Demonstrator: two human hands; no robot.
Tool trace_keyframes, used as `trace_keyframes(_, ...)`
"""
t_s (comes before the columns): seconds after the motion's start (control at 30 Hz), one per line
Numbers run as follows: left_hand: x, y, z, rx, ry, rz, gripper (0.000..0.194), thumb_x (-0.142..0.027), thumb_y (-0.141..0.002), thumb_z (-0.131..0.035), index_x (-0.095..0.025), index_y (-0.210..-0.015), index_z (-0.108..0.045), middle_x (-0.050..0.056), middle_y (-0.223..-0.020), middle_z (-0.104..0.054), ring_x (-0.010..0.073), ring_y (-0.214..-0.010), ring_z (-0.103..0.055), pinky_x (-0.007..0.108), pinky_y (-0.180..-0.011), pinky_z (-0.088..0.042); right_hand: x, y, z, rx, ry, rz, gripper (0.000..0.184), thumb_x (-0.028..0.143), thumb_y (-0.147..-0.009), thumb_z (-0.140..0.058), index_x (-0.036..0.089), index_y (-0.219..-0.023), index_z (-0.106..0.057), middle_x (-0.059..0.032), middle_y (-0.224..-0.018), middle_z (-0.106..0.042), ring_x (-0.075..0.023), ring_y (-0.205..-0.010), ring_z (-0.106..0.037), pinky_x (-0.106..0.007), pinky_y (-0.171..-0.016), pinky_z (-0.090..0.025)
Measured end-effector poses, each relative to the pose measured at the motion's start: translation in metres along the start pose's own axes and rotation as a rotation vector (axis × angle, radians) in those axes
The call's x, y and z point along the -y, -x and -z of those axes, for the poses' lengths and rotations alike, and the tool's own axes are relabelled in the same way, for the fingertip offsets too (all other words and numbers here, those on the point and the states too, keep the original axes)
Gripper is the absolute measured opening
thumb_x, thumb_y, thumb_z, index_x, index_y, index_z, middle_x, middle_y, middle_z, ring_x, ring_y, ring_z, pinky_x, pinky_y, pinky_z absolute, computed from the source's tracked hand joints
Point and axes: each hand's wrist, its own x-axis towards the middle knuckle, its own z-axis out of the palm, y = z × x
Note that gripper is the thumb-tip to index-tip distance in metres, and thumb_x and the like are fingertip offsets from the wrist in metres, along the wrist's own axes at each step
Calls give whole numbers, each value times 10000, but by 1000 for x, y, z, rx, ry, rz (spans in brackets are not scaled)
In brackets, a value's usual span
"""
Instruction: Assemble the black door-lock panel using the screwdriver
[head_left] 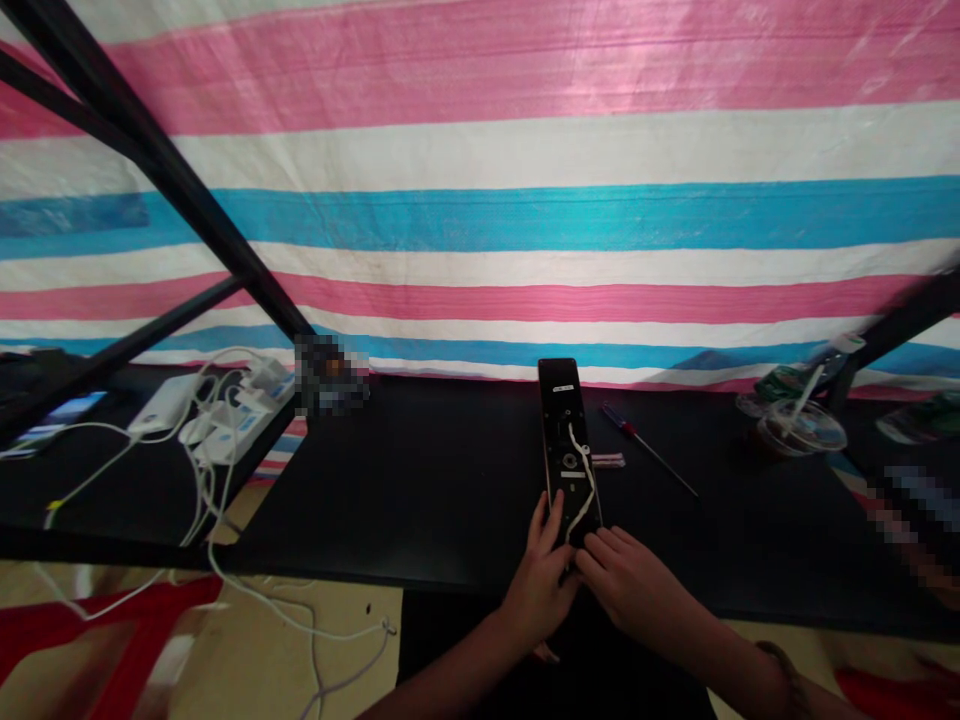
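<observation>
A long black device panel (562,430) lies on the black table (420,480), its lower end between my hands. A thin white cable (581,482) runs down its face. My left hand (541,590) grips the panel's lower left edge. My right hand (626,580) has its fingers on the lower end, at or over the cable. The panel's bottom end is hidden by my fingers. A screwdriver with a blue and red handle (645,450) lies to the right, with a small pink and white packet (607,461) between it and the panel.
Left on the table are a white power strip (232,425) with plugged-in chargers, a white power bank (165,403), tangled white cables and a phone (56,420). A plastic cup with a straw (799,428) stands right. Black frame bars cross the left. A striped tarp (480,220) hangs behind.
</observation>
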Motion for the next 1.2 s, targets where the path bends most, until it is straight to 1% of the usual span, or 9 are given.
trace_keyframes(0.13, 4, 2, -7, -15, 7, -62, 249, -73, -905, -524, -150, -1081, -683, 99, -1697, -50, 350, -1565, 27, 635, -1213, -267, -3, -3, -4, 6, 52, -20, 163, 94, -853, -699, 209, -832, -585, -21, -811, -638, -213, -716, -569, -361, -666, -379)
trace_keyframes(0.23, 6, 2, -10, -11, 0, -84, 274, -63, -899, -524, -142, -1123, -662, 114, -1695, -48, 350, -1559, 55, 636, -1218, -255, -8, -2, -5, 30, 61, 49, 170, 131, -862, -723, 214, -811, -583, -9, -785, -634, -208, -708, -567, -358, -663, -375)
trace_keyframes(0.37, 6, 2, -9, 7, -7, -71, 222, -55, -901, -528, -138, -1057, -663, 120, -1691, -53, 354, -1553, 63, 629, -1219, -261, -16, -2, -1, 40, 40, 142, 169, 129, -893, -678, 208, -779, -582, -9, -761, -635, -193, -694, -563, -343, -682, -388)
trace_keyframes(0.53, 9, 3, -11, 18, -42, -95, 219, -40, -912, -501, -134, -1042, -650, 126, -1689, -32, 369, -1535, 88, 647, -1206, -269, -23, -1, 5, 66, 2, 202, 83, 133, -893, -620, 193, -836, -616, -34, -777, -651, -199, -718, -563, -347, -717, -413)
trace_keyframes(0.63, 10, 5, -14, 5, -70, -114, 230, -26, -907, -498, -134, -1044, -649, 121, -1689, -35, 373, -1532, 71, 628, -1210, -281, -24, 3, 1, 47, -16, 200, 128, 118, -915, -556, 193, -827, -611, -41, -774, -643, -201, -719, -552, -352, -730, -421)
trace_keyframes(0.73, 8, 7, -16, 13, -97, -107, 251, -11, -902, -485, -132, -1049, -648, 125, -1686, -62, 374, -1532, 46, 601, -1210, -302, -22, 9, -13, -18, -9, 160, 210, 111, -962, -474, 188, -818, -604, -40, -766, -623, -192, -693, -535, -344, -703, -411)
trace_keyframes(0.9, 1, 8, -15, 33, -146, -88, 270, -14, -907, -460, -117, -1074, -644, 147, -1681, -86, 381, -1528, 38, 573, -1201, -338, -16, 19, -39, -174, -4, 84, 331, 100, -1011, -376, 202, -766, -573, -19, -717, -583, -172, -651, -510, -324, -658, -386)
trace_keyframes(1.1, -3, 5, -10, 19, -102, -62, 294, -18, -894, -464, -131, -1068, -673, 131, -1681, -141, 362, -1546, 31, 587, -1209, -320, 4, 22, -48, -303, -76, -144, 310, 153, -1029, -402, 214, -762, -547, -16, -705, -573, -172, -642, -528, -309, -629, -401)
trace_keyframes(1.2, -2, 3, -9, 1, -23, -26, 257, -70, -899, -522, -151, -1081, -685, 129, -1671, -209, 350, -1557, 4, 600, -1203, -319, 16, 24, -50, -376, -161, -275, 315, 206, -1043, -425, 221, -746, -527, -13, -699, -575, -162, -635, -548, -291, -618, -412)
